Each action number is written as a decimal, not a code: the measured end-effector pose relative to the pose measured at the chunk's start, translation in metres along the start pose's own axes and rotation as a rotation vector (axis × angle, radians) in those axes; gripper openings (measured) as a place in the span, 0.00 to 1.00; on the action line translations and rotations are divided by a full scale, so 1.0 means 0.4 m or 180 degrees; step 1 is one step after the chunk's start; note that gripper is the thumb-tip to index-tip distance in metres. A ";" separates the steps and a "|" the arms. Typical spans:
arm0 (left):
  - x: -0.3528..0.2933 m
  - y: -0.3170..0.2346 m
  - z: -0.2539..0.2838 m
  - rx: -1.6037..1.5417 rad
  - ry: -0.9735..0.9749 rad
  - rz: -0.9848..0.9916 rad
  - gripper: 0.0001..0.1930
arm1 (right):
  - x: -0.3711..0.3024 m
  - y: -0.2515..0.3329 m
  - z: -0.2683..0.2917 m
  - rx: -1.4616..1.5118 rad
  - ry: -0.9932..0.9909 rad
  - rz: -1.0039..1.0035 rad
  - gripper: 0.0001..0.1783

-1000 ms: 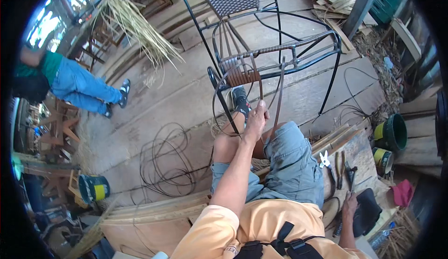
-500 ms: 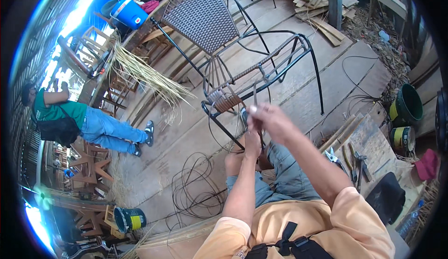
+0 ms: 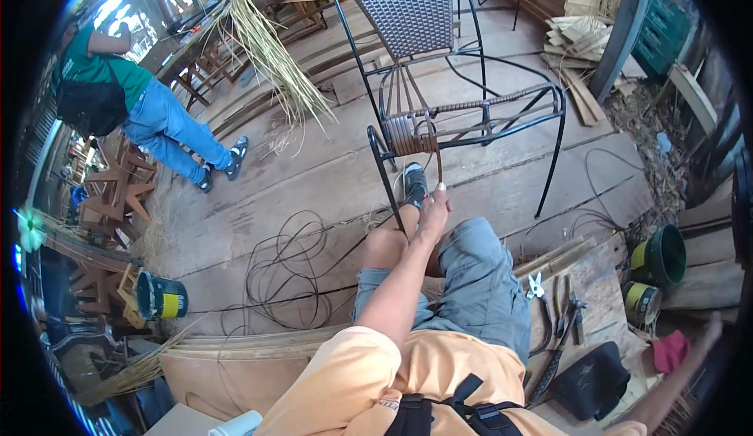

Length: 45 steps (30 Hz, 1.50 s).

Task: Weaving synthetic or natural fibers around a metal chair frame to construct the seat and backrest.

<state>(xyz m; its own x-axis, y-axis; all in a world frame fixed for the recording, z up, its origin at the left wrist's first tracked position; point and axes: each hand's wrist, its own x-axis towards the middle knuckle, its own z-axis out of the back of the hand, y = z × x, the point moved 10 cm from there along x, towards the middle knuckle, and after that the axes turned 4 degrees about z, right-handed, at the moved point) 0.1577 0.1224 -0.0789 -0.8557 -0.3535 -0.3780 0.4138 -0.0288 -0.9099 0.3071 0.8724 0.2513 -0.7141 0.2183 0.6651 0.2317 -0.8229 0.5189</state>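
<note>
My left hand [image 3: 434, 215] is closed around a flat brown weaving strand [image 3: 439, 163], which runs up to the wrapped corner of the seat. That seat belongs to a black metal-framed chair [image 3: 559, 134] with a woven brown backrest [image 3: 408, 10]. Brown strands wind tightly round the frame at its near left corner [image 3: 412, 134]. Far out to the right, my right hand [image 3: 712, 330] is stretched past a red cloth item [image 3: 669, 351], near the picture's rim. Its fingers are small and blurred there.
Beside my right thigh, a wooden board [image 3: 608, 318] carries snips [image 3: 536, 288], a hammer [image 3: 576, 306], other hand tools and a black cap [image 3: 592, 381]. Loose dark strand [image 3: 286, 279] coils on the floor. Two buckets [image 3: 659, 255] stand right. Someone in green [image 3: 110, 67] stands left.
My right hand has left the strand beside my left hand and swung far to the right. My left hand still grips the strand. The view has shifted.
</note>
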 end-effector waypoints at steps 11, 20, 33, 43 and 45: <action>-0.067 -0.041 -0.001 0.0230 0.0027 -0.0077 0.32 | 0.009 0.706 -1.171 0.0349 0.1303 0.0304 0.27; -0.058 -0.070 0.048 0.0337 -0.0043 -0.0603 0.32 | 0.092 0.395 -0.939 0.0671 0.1955 -0.0278 0.19; -0.074 -0.088 -0.035 -0.0161 0.0642 -0.0652 0.34 | 0.046 -0.326 -0.145 -0.2780 0.1486 -0.0790 0.20; -0.088 -0.031 -0.014 -0.0220 0.0269 -0.0163 0.31 | -0.002 0.801 -1.313 -0.0043 0.2822 0.0089 0.24; -0.066 -0.001 0.010 0.0024 0.0140 -0.0153 0.30 | -0.012 0.713 -1.287 0.0274 0.2647 0.0469 0.17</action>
<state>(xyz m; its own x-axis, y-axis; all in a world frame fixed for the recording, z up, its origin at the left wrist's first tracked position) 0.1816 0.1281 -0.0679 -0.8874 -0.3101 -0.3412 0.3741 -0.0518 -0.9260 0.0365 0.3665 0.1195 -0.9182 -0.3723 0.1353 0.3858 -0.7625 0.5194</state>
